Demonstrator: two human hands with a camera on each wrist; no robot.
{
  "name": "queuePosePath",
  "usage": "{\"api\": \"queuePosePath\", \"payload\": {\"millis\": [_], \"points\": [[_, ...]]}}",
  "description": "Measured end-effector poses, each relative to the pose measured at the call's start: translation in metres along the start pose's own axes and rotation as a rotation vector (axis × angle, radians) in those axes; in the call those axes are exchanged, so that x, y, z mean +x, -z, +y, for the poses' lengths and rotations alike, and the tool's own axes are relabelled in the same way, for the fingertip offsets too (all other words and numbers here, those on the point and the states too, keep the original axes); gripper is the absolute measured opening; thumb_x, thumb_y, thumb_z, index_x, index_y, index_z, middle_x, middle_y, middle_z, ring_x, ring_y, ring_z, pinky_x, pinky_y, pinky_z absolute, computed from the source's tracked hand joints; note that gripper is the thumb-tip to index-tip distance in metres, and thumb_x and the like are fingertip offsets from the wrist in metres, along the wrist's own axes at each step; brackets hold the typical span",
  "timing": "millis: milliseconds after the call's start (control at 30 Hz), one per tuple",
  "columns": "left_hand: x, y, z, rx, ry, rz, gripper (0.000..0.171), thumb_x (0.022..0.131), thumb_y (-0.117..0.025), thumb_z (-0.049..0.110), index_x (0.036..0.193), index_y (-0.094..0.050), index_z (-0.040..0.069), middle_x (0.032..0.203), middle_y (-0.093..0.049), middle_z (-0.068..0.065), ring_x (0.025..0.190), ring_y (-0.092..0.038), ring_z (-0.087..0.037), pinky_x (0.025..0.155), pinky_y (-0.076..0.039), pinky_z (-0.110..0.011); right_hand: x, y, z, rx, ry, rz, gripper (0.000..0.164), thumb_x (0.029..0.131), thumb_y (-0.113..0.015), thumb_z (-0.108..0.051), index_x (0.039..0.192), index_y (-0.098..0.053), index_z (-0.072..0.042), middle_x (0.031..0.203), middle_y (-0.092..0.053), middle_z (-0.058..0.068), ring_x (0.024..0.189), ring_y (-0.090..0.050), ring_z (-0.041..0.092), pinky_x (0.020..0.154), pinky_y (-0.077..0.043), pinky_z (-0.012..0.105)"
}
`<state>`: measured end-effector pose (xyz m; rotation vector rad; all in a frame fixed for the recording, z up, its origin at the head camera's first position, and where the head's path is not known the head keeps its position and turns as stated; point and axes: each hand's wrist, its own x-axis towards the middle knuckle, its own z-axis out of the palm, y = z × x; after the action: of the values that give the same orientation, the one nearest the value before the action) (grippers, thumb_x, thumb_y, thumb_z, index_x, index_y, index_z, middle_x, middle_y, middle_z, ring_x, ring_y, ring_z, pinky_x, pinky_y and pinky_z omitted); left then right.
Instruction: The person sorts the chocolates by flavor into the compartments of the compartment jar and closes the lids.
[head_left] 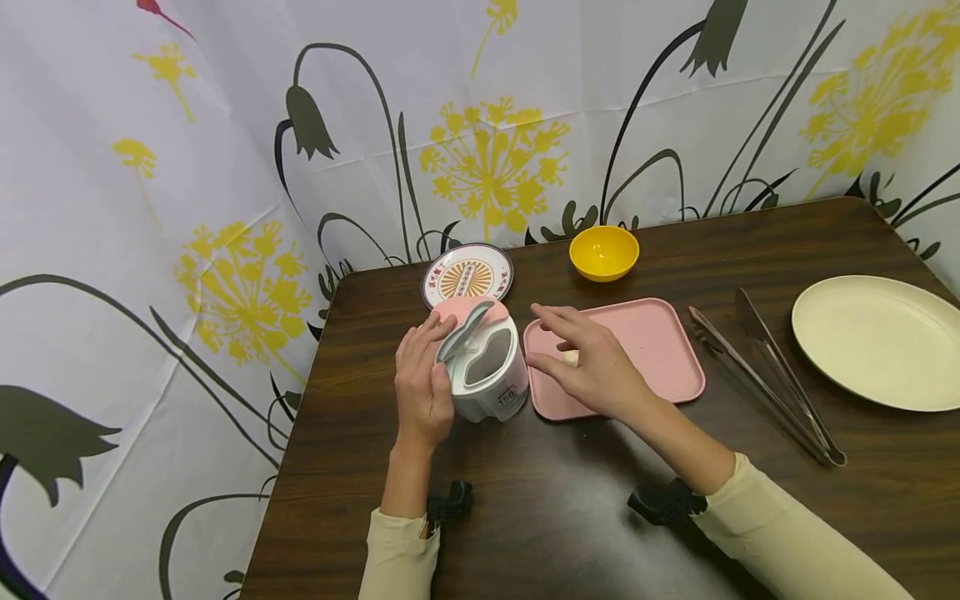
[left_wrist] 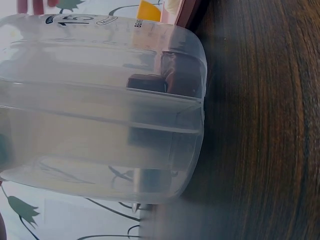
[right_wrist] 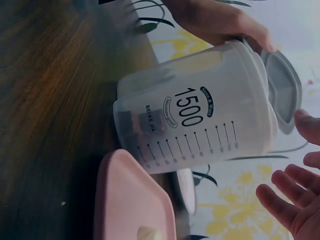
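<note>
A clear plastic food storage container (head_left: 491,402), marked 1500, stands upright on the table with a white and pink lid (right_wrist: 260,95). Its grey flip cap (head_left: 465,331) is raised, exposing the pouring opening (head_left: 491,357). My left hand (head_left: 423,383) holds the container's left side near the top, fingers toward the far side and thumb toward me. Over the pink tray (head_left: 663,333), my right hand (head_left: 596,362) is held with spread fingers and nothing in them; its fingertips point toward the lid. A small pale piece (right_wrist: 148,233) lies on the tray, partly hidden by this hand in the head view.
Behind the container lies a round patterned plate (head_left: 498,275). A yellow bowl (head_left: 604,253) stands at the table's back edge. Metal tongs (head_left: 780,387) lie right of the tray, beside a large cream plate (head_left: 881,342). A floral curtain (head_left: 525,83) hangs behind the table.
</note>
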<state>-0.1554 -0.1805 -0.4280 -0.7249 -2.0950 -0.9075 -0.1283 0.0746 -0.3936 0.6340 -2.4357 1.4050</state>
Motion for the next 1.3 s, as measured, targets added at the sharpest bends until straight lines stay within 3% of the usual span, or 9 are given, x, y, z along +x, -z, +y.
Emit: {"api": "queuePosePath", "payload": {"millis": [333, 667, 1000, 1300], "points": [[0.000, 0.000, 0.000, 0.001, 0.007, -0.009, 0.053, 0.095, -0.029, 0.028, 0.123, -0.066, 0.004, 0.129, -0.064, -0.008, 0.129, -0.051, -0.030, 0.109, -0.025, -0.056, 0.027, -0.021, 0.001, 0.074, 0.166, -0.033, 0.063, 0.091, -0.069, -0.016, 0.148, -0.044, -0.008, 0.146, -0.049, 0.009, 0.116, -0.059, 0.021, 0.092, -0.050, 0.037], [0.000, 0.000, 0.000, 0.009, -0.007, -0.006, 0.053, 0.095, -0.028, 0.030, 0.122, -0.066, 0.003, 0.128, -0.064, -0.009, 0.128, -0.051, -0.031, 0.105, -0.027, -0.062, 0.036, -0.026, -0.005, 0.010, 0.205, -0.051, 0.062, 0.092, -0.068, -0.022, 0.149, -0.044, -0.012, 0.142, -0.052, 0.005, 0.129, -0.050, 0.020, 0.105, -0.040, 0.040], [-0.001, 0.001, -0.001, 0.007, -0.002, -0.018, 0.053, 0.096, -0.028, 0.032, 0.115, -0.069, 0.004, 0.130, -0.063, -0.008, 0.130, -0.050, -0.031, 0.108, -0.024, -0.058, 0.037, -0.025, -0.004, -0.016, 0.185, -0.053, 0.054, 0.092, -0.068, -0.022, 0.144, -0.052, -0.014, 0.139, -0.054, 0.001, 0.107, -0.059, 0.017, 0.085, -0.051, 0.035], [-0.002, 0.000, -0.001, -0.009, 0.002, -0.030, 0.054, 0.097, -0.028, 0.039, 0.105, -0.071, 0.008, 0.131, -0.063, -0.007, 0.131, -0.049, -0.031, 0.110, -0.022, -0.057, 0.037, -0.023, -0.002, 0.028, 0.175, -0.005, 0.047, 0.090, -0.070, -0.014, 0.136, -0.061, -0.013, 0.130, -0.062, 0.001, 0.087, -0.061, 0.012, 0.067, -0.051, 0.028]]}}
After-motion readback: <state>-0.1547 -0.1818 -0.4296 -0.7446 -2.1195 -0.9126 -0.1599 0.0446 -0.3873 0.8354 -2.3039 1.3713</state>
